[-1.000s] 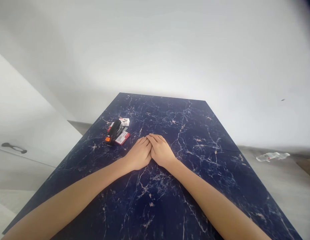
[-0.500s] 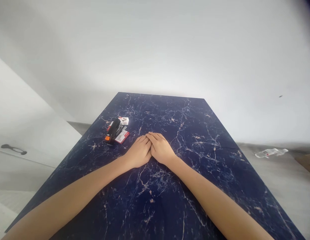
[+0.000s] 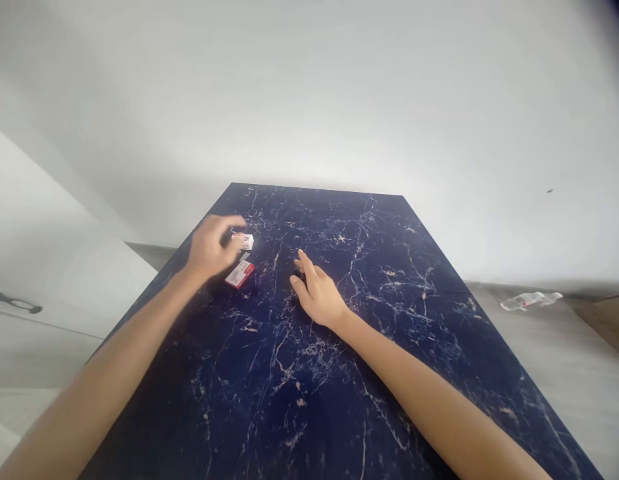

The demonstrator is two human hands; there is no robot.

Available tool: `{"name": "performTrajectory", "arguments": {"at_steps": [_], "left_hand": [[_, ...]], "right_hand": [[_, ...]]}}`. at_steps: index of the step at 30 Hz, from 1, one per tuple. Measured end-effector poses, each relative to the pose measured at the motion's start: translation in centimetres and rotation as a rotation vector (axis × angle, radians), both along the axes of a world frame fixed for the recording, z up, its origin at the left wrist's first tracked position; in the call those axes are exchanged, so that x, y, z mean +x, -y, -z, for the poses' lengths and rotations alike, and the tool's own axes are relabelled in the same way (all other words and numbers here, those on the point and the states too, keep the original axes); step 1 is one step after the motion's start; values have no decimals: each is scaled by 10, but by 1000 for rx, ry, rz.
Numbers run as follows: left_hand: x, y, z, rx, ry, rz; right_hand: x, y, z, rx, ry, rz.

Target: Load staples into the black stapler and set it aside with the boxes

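Note:
My left hand (image 3: 212,248) hovers over the small items at the table's left side, thumb and fingers apart, somewhat blurred. It covers the black stapler seen earlier. By its thumb is a small white box (image 3: 246,242), partly hidden behind the hand. Nearer to me lies a flat red-and-white box (image 3: 240,274). My right hand (image 3: 316,291) rests at the middle of the dark blue marbled table (image 3: 299,387), its thumb and fingers spread with nothing in them.
A pale wall (image 3: 339,93) stands behind the table's far edge. Down to the right, past the table edge, lies a clear plastic bottle (image 3: 529,301). On the left is a white cabinet front with a dark handle (image 3: 14,301).
My hands were together at the table's middle and have parted. The left has moved left and away from me over the stapler and boxes; the right stays near its place, fingers now spread.

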State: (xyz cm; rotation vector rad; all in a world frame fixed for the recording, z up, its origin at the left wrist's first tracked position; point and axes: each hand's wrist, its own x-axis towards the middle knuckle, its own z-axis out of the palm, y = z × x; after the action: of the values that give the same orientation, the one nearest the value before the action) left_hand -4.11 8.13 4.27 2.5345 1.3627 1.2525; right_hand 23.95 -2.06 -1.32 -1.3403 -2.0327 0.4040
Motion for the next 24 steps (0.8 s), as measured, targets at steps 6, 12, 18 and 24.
{"name": "performTrajectory", "arguments": {"at_steps": [6, 12, 18, 24], "left_hand": [[-51, -37, 16, -493, 274, -36], [-43, -26, 13, -597, -71, -95], [-15, -19, 8, -501, -445, -44], [31, 10, 8, -444, -449, 106]], "right_hand": [[0, -4, 4, 7, 11, 0], [0, -3, 2, 44, 66, -48], [-1, -2, -2, 63, 110, -66], [-2, -2, 0, 91, 90, -56]]}}
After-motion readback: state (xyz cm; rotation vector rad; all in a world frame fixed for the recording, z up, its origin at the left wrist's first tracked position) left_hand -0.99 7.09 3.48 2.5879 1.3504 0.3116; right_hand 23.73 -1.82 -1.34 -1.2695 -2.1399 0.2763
